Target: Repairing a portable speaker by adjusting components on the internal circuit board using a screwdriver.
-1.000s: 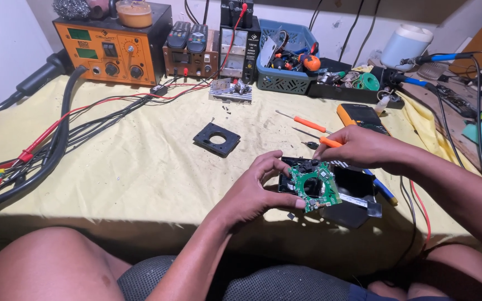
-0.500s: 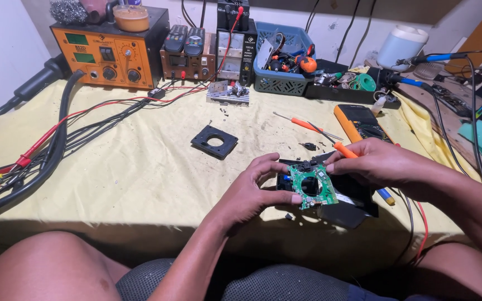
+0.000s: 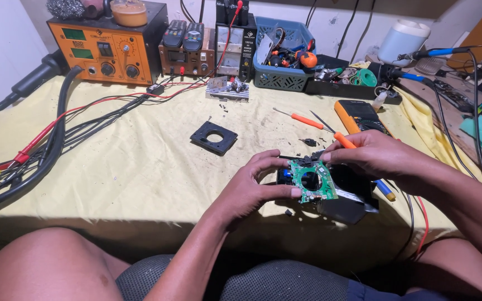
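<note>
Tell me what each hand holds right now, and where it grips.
Left hand pinches the green circuit board at its left edge; right hand grips an orange-handled screwdriver by the handle.

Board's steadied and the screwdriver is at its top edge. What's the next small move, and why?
Probably seat the tip and turn. The left hand pins the green board on the black unit, and the right hand holds the orange screwdriver at the board's upper edge; the tip itself is hidden.

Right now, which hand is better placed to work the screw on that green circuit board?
Probably the right hand: it grips the orange screwdriver at the green circuit board, which the left hand steadies.
</note>
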